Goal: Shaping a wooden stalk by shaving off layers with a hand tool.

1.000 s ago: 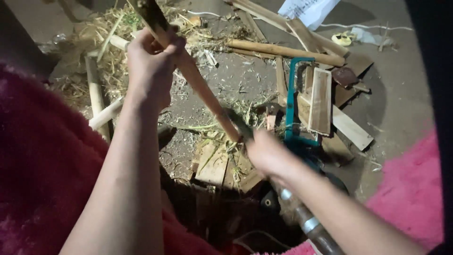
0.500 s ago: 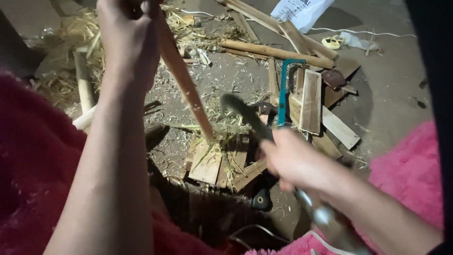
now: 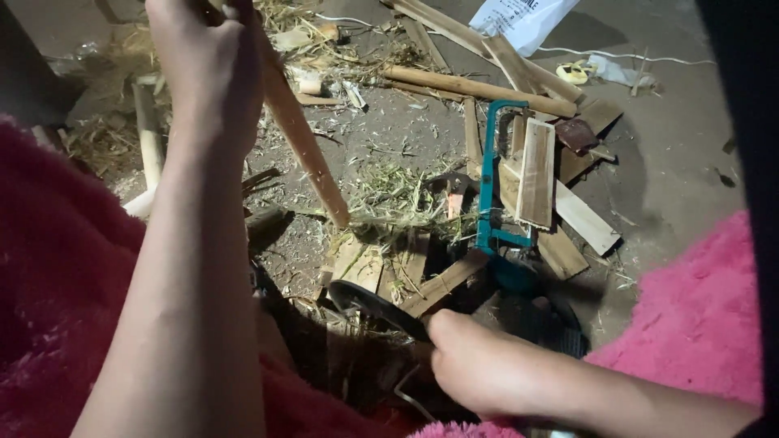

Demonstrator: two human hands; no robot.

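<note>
Left hand [image 3: 213, 73]: high above the blue hacksaw frame [image 3: 489, 174] and out to its left, fingers clenched round the upper end of a wooden stick [image 3: 300, 138].
Stick position: there it is, off the ground at the top, its lower tip coming down among the wood scraps just left of the saw frame; whether the tip touches the ground I cannot tell.
Stick axis: long axis runs on a slant, upper end toward the top left under the fist, lower end pointing down and right toward the saw frame.
Right hand [image 3: 487, 369]: below the saw frame, nearer the camera, fingers wrapped tight on the handle of a dark curved blade [image 3: 375, 304].
Blade heading: it arcs up and left from the fist, tip lying near the foot of the stick.
Around the saw frame: flat offcuts [image 3: 537, 174] lean across it, a long pole [image 3: 479, 88] lies beyond it, dry grass and shavings [image 3: 393, 195] sit just to its left.
Far side: a white bag [image 3: 523, 20] beyond the pole.
Edges: pink fleece [image 3: 57, 268] on both sides, close under the arms.
Risk one: a glancing stroke off that slanted stick could slide the blade toward the left forearm, which hangs right alongside.
Risk two: loose scraps under the tip could let the stick skid.
Risk three: dim light hides the edge.
</note>
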